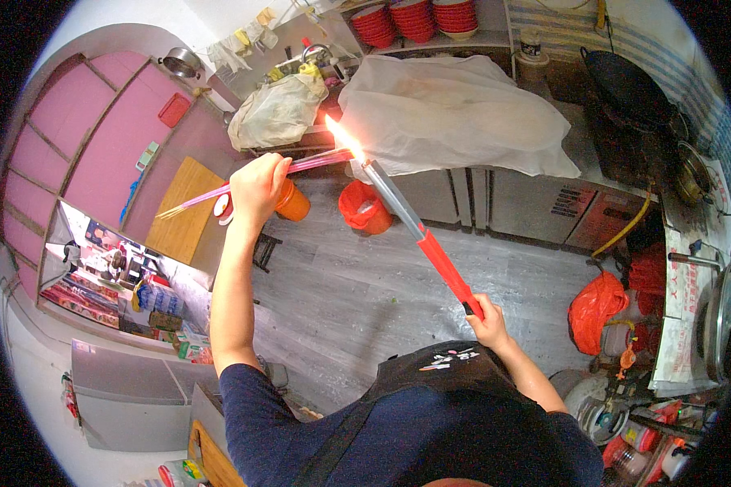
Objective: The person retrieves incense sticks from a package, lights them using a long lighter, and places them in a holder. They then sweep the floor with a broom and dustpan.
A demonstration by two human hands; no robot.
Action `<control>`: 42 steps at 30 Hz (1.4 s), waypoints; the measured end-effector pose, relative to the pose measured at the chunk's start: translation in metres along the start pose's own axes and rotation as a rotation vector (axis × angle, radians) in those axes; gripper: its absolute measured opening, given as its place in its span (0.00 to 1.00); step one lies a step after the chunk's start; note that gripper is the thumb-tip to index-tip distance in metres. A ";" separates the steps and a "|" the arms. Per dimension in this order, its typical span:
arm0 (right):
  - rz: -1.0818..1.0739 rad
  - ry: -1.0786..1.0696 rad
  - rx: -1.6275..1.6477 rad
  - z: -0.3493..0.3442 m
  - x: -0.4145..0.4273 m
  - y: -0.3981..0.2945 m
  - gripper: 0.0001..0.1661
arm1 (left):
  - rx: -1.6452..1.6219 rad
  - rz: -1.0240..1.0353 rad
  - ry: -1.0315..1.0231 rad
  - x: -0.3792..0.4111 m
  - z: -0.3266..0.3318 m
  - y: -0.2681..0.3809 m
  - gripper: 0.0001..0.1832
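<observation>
My left hand (259, 185) is closed around a bundle of thin incense sticks (320, 159), with pale stick ends fanning out at lower left and pinkish ends at right. My right hand (489, 321) grips the red handle of a long gas torch lighter (396, 195) with a metal barrel. A bright flame (344, 137) rises from the barrel's tip, right at the far ends of the sticks. Whether those ends are alight, the glare hides.
A white cloth (451, 109) covers a counter with steel cabinet doors (524, 204) beyond the flame. Orange (292, 202) and red (365, 208) bins stand on the floor. A wooden board (186, 207) lies at left, a black wok (627, 85) at right, gas cylinder (591, 408) lower right.
</observation>
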State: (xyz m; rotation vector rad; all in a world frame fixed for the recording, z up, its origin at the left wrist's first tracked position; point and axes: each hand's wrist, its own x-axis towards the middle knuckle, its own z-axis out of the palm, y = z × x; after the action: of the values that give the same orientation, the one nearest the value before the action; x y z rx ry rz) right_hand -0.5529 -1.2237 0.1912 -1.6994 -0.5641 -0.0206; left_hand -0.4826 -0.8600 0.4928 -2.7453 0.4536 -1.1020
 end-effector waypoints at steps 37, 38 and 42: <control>0.012 -0.009 0.003 0.001 0.005 0.001 0.18 | 0.165 0.062 0.276 -0.003 0.008 0.009 0.11; 0.003 -0.004 0.001 0.002 0.006 0.002 0.18 | 0.181 0.061 0.280 -0.002 0.009 0.008 0.11; 0.004 -0.004 -0.003 0.001 0.006 0.001 0.18 | 0.174 0.053 0.264 -0.001 0.009 0.009 0.11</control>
State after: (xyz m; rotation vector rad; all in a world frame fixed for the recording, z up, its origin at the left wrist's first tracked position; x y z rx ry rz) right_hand -0.5476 -1.2212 0.1919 -1.7036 -0.5640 -0.0152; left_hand -0.4790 -0.8682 0.4831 -2.4355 0.4372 -1.4253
